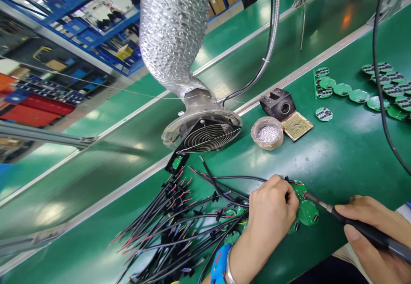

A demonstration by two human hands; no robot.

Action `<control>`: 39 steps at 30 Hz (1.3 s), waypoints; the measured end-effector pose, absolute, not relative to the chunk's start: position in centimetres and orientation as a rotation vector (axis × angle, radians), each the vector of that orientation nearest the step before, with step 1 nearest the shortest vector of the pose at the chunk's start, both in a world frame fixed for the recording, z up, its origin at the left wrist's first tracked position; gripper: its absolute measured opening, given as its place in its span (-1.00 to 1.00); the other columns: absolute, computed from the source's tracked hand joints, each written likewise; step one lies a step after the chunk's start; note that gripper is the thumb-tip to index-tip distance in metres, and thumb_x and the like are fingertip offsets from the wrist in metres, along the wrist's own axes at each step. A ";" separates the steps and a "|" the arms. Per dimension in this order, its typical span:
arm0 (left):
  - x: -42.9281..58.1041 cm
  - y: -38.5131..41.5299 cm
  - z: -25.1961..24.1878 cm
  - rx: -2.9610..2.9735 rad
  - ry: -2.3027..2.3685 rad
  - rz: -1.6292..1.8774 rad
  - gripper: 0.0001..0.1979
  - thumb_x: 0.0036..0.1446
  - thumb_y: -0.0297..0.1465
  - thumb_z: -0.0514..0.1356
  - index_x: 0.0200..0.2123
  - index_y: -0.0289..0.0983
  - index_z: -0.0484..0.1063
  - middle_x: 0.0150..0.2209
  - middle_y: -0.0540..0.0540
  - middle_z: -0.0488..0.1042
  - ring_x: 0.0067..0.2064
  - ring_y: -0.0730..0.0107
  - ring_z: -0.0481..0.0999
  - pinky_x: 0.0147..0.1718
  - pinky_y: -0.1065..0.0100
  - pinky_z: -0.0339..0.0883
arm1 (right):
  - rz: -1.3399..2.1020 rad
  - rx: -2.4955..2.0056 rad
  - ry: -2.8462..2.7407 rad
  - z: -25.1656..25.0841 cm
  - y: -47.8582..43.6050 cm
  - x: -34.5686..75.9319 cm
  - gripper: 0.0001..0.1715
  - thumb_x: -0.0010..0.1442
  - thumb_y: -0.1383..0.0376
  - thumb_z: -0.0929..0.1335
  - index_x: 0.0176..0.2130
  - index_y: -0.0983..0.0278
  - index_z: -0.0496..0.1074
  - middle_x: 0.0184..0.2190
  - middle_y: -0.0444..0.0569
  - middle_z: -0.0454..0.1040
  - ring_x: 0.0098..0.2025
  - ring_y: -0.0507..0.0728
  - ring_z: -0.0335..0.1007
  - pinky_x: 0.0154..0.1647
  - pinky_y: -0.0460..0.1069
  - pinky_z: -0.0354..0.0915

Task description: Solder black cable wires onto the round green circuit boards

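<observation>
My left hand (269,215) is closed in a pinch on a thin wire at the edge of a round green circuit board (299,189). A second round green board (308,212) lies just below it. My right hand (374,237) grips a black soldering iron (362,229), and the iron's metal tip touches the upper board beside my left fingers. A blue band and a metal bracelet sit on my left wrist.
A bundle of black cables with red and blue ends (180,224) spreads left of my hands. A silver fume duct with a fan grille (205,132) hangs above. Behind stand a tin of solder dross (267,133), an iron stand with sponge (284,110) and several round boards (382,91).
</observation>
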State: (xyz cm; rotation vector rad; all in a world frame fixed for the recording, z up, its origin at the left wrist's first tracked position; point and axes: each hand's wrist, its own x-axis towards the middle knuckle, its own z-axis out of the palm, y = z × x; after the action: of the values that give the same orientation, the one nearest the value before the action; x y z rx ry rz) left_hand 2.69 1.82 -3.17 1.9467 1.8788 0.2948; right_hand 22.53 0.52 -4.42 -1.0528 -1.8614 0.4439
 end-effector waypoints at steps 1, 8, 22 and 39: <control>2.6 1.9 -3.1 1.937 1.876 0.273 -0.85 0.12 -0.51 0.18 -0.47 -0.24 0.49 -0.44 -0.02 0.48 -0.41 0.36 0.48 -0.43 0.37 0.19 | 0.430 -1.054 -1.857 -4.2 0.5 22.6 -0.77 0.16 0.40 0.31 -0.17 0.18 0.46 -0.44 -0.07 0.53 -0.42 0.10 0.51 -0.50 -0.05 0.41; 1.5 2.3 -2.1 2.026 1.657 0.135 -0.90 0.16 -0.48 0.24 -0.28 -0.18 0.53 -0.31 0.02 0.49 -0.30 0.35 0.52 -0.29 0.37 0.33 | 0.388 -1.019 -1.822 -3.6 0.6 22.4 -0.80 0.17 0.43 0.31 -0.19 0.27 0.47 -0.43 -0.07 0.52 -0.42 0.06 0.50 -0.49 -0.09 0.42; 1.8 1.5 -3.2 2.290 1.685 0.065 -0.89 0.29 -0.41 0.12 -0.25 -0.21 0.44 -0.28 -0.03 0.47 -0.29 0.28 0.52 -0.47 0.32 0.32 | 0.432 -0.938 -1.839 -5.8 -0.2 21.1 -0.70 0.15 0.49 0.33 -0.09 0.32 0.45 -0.44 -0.08 0.49 -0.49 0.00 0.40 -0.50 -0.08 0.38; 2.8 1.4 -3.6 2.103 1.847 0.256 -0.88 0.16 -0.49 0.19 -0.42 -0.22 0.46 -0.39 0.00 0.47 -0.35 0.34 0.50 -0.39 0.35 0.28 | 0.375 -0.914 -1.852 -6.2 -0.6 20.9 -0.74 0.13 0.51 0.35 -0.15 0.36 0.47 -0.47 -0.10 0.46 -0.50 0.00 0.40 -0.48 -0.07 0.38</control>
State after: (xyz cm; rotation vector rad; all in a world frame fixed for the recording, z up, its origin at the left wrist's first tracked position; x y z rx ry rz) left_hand 2.85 1.42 -3.61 2.1033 1.8465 0.2565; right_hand 20.86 -0.63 -6.20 -0.9140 -1.8525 0.3745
